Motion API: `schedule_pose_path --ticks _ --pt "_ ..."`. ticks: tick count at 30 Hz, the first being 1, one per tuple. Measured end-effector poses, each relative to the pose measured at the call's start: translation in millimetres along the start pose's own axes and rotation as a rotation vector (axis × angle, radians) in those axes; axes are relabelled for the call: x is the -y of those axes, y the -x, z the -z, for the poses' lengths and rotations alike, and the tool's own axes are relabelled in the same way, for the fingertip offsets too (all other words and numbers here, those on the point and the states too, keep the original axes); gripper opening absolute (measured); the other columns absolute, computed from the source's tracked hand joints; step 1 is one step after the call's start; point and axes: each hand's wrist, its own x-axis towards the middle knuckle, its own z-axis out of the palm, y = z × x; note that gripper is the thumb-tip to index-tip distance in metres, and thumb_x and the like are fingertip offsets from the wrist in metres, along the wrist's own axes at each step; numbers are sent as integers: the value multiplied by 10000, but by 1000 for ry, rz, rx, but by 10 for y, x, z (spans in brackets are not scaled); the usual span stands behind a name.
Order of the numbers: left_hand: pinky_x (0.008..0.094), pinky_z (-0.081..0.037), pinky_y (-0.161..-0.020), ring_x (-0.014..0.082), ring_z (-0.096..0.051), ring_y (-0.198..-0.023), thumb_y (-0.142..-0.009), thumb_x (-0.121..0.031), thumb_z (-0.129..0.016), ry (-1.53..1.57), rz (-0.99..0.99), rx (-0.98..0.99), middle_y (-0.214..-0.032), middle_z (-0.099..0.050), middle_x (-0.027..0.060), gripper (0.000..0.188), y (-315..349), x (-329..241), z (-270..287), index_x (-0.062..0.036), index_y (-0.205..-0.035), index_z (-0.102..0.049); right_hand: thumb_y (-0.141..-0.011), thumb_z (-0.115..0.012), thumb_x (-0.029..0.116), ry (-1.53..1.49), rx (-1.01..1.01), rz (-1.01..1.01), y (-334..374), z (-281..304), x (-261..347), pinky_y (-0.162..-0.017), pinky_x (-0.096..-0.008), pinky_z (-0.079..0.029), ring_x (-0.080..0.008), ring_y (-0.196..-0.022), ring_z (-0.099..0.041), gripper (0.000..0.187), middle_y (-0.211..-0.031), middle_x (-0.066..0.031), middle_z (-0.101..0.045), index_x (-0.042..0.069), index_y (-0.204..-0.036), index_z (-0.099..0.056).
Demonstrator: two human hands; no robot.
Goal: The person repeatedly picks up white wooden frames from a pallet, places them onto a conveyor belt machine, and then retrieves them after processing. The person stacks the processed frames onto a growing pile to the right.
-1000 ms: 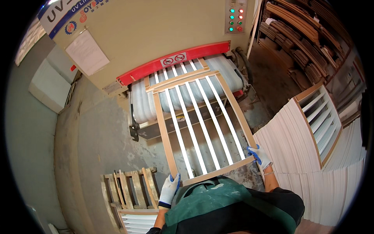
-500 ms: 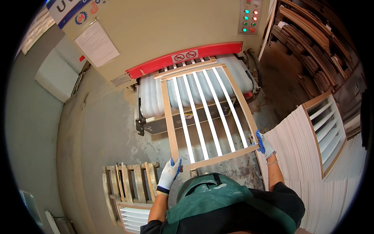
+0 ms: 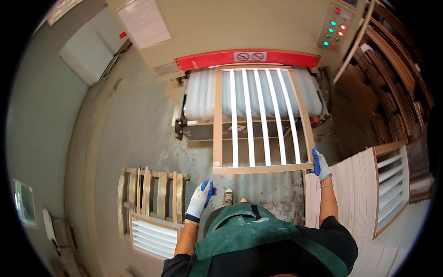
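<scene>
A slatted frame (image 3: 217,124) with brown edges and white slats reaches from the machine's mesh conveyor belt (image 3: 198,104) toward me. Its far end rests on the belt just in front of the red bar. At the frame's near right corner my right hand (image 3: 321,165), in a white and blue glove, grips the side edge. My left hand (image 3: 201,196), gloved alike, is apart from the near left corner, a little below it. Its fingers are partly bent and loosely apart, with nothing in them.
A red guard bar (image 3: 207,60) crosses the machine above the belt. Its control panel (image 3: 334,28) has lit buttons. At right stands a tall white stack (image 3: 344,194) with a slatted frame (image 3: 382,198) on it. A wooden pallet (image 3: 161,196) carrying another slatted frame (image 3: 154,236) lies at left.
The frame has moved farther onto the belt and straightened. My left hand has let go of its near left corner; my right hand still holds on. My view has shifted.
</scene>
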Motion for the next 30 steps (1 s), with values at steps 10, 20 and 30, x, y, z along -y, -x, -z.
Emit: schedule_pose_path --ticks 10,20,30 --pt "401 -510 -950 356 -634 -1066 -1006 -174 -539 -490 -41 -88 -1158 -655 175 353 984 1784 450 -76 -1344 -558 -970 -574 561 -151 47 34 -192 -160 326 -371 -251 -371 -135 -544 -563 364 -823 36 -617 326 -1240 -642" --pt "412 -516 -798 358 -657 -870 -1057 -279 -470 -219 434 -370 -923 -683 168 292 2426 3101 921 -53 -1159 -623 -923 -574 635 -609 626 42 -178 -399 -484 -744 -331 -552 -194 -904 -677 536 -999 -45 -703 158 -1154 -653" --pt "456 -516 -947 406 -631 -1084 -1004 -317 -522 -392 781 -373 -1163 -642 229 358 3809 5612 1711 -75 -1259 -586 -984 -605 372 827 611 -573 1775 -4151 -3246 -542 -418 -566 -285 -618 -680 360 -867 -158 -695 52 -1150 -606"
